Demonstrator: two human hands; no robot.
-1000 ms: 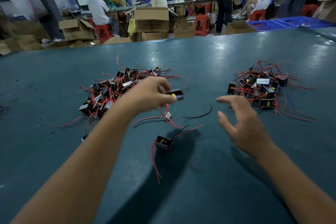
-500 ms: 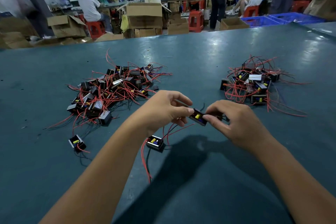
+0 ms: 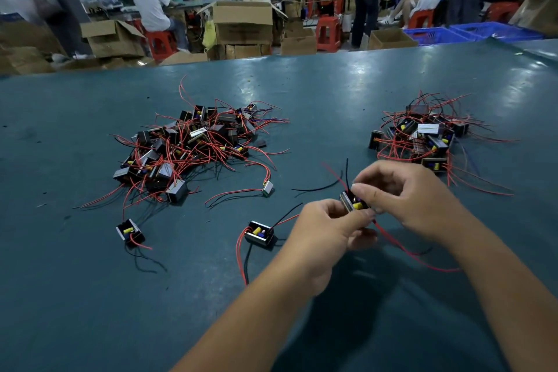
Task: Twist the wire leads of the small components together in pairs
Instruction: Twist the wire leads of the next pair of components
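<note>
**Component pinched between both hands, above the green table**

Component (image 3: 354, 204) is sitting between my two hands, lifted just above the table (image 3: 302, 93). I am pinching it with my left hand (image 3: 326, 232) from below and my right hand (image 3: 404, 196) from above. Its red and black leads (image 3: 401, 248) are trailing out. Big pile (image 3: 187, 145) is lying well left of it, smaller pile (image 3: 422, 136) beyond right, one loose unit (image 3: 259, 234) just beside left.

Green table (image 3: 332, 93) — two component piles (image 3: 187, 148) (image 3: 422, 136), loose components (image 3: 259, 234)
</note>
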